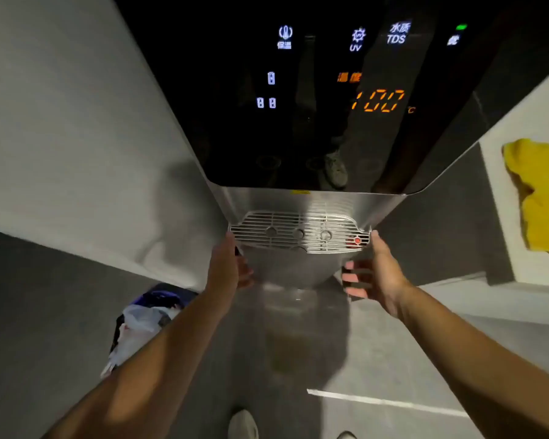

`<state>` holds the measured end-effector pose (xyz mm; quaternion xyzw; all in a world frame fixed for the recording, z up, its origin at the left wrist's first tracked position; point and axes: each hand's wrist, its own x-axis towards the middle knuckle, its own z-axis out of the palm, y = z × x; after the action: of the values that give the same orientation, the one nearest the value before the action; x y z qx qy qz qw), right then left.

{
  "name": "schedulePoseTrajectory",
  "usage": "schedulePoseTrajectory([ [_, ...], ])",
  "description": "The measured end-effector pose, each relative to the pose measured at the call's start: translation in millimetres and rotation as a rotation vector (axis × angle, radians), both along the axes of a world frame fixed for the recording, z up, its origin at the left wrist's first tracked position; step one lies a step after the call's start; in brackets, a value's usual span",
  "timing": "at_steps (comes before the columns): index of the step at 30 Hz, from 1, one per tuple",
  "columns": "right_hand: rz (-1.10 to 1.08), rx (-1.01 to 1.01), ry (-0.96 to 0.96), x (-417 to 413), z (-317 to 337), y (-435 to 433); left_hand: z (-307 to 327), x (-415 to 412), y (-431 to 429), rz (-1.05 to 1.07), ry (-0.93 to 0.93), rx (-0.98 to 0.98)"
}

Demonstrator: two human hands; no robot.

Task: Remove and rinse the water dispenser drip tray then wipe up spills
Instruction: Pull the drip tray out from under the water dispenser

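Note:
The drip tray [300, 231], a silver tray with a slotted metal grille and a small red float at its right end, sits at the base of the water dispenser [314, 122]. The dispenser's black panel shows 100 °C in orange. My left hand [230, 266] holds the tray's left end, thumb at the corner and fingers curled underneath. At the tray's right end is my right hand [376, 270], with its thumb on the corner and its fingers spread under the tray's curved front.
A yellow cloth [541, 191] lies on a white ledge [501, 217] to the right of the dispenser. A dark bin with plastic bags [146, 321] stands on the grey floor at lower left. A white wall runs along the left. My shoes [243, 423] show at the bottom edge.

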<state>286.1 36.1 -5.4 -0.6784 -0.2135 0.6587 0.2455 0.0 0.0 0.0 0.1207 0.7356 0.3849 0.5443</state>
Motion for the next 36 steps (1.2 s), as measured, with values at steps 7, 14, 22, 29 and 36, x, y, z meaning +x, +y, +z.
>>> schedulePoseTrajectory([
  [7,0.021,0.055,-0.09,-11,-11,6,-22,1,12,-0.064,0.189,0.111],
  [14,-0.081,0.144,-0.079,-21,-16,-4,-23,4,10,-0.083,0.209,0.111],
  [22,-0.204,0.198,-0.066,-28,-23,-2,-27,3,9,-0.062,0.175,0.116],
  [29,-0.248,0.259,-0.071,-29,-23,-4,-25,1,10,-0.059,0.147,0.104],
  [36,-0.255,0.282,-0.009,-22,-23,-11,-28,10,-20,-0.06,0.141,0.109],
])
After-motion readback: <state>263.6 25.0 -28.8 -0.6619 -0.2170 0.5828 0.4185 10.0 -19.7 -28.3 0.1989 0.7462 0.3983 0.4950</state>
